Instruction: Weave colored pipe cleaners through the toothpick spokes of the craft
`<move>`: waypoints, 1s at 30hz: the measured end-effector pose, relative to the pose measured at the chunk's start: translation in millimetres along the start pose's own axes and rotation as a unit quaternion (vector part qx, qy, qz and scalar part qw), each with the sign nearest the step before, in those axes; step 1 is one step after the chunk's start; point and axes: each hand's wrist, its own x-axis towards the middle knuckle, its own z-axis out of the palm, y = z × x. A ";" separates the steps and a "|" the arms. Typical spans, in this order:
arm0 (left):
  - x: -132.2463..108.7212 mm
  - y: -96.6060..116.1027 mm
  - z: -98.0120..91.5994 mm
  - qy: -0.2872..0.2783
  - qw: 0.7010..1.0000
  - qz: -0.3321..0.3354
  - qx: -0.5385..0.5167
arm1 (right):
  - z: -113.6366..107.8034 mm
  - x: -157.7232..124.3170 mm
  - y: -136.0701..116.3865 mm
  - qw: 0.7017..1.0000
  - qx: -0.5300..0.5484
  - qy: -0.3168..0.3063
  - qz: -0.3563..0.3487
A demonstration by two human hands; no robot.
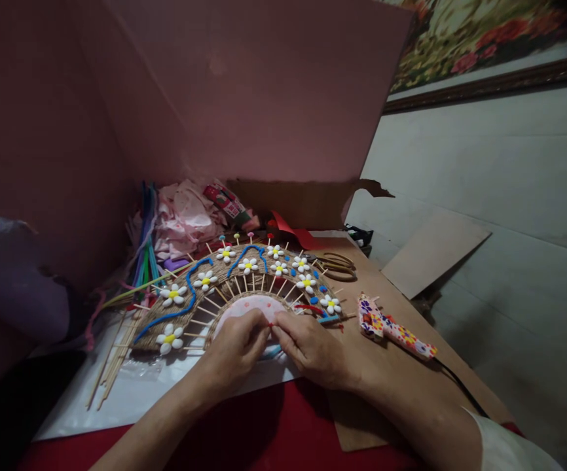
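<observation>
While the white flowers [173, 294] and blue cord [158, 323] are already set on the twine-wrapped fan [163, 313], its pink centre [232, 310], below both hands, seems only partly dotted; a red bit [270, 324] is apparently pinched between left hand [239, 339] and right hand [313, 341].

A pale sleeve [507, 441] (whitish, faintly green) ends above the bare right forearm [411, 405].

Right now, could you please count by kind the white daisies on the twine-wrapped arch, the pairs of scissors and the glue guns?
White daisies: 10
Pairs of scissors: 1
Glue guns: 1
Total: 12
</observation>
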 end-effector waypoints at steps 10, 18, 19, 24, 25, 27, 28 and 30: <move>-4.6 -1.1 9.5 0.022 0.999 0.013 0.036 | 3.4 -2.1 -4.1 0.999 -0.036 0.003 0.015; -6.0 -0.2 17.0 0.042 0.998 0.005 0.053 | 11.8 -5.4 -3.6 0.998 -0.057 -0.018 0.036; -5.3 0.6 16.9 0.052 0.997 0.009 0.049 | 11.3 -4.7 -3.9 0.998 -0.044 -0.010 0.036; -1.1 6.6 13.9 0.127 0.990 -0.024 -0.062 | 3.9 2.7 -5.7 0.994 0.084 0.061 0.041; -0.4 7.4 13.6 0.128 0.986 -0.043 -0.102 | 2.4 4.1 -5.9 0.990 0.112 0.067 0.044; 0.3 8.0 13.5 0.114 0.978 -0.070 -0.162 | 0.0 6.3 -6.0 0.985 0.151 0.070 0.053; 0.5 8.0 13.5 0.105 0.976 -0.076 -0.177 | -0.9 7.0 -5.9 0.983 0.161 0.069 0.057; 0.4 7.9 13.3 0.092 0.974 -0.085 -0.188 | -2.1 7.8 -5.4 0.981 0.169 0.069 0.067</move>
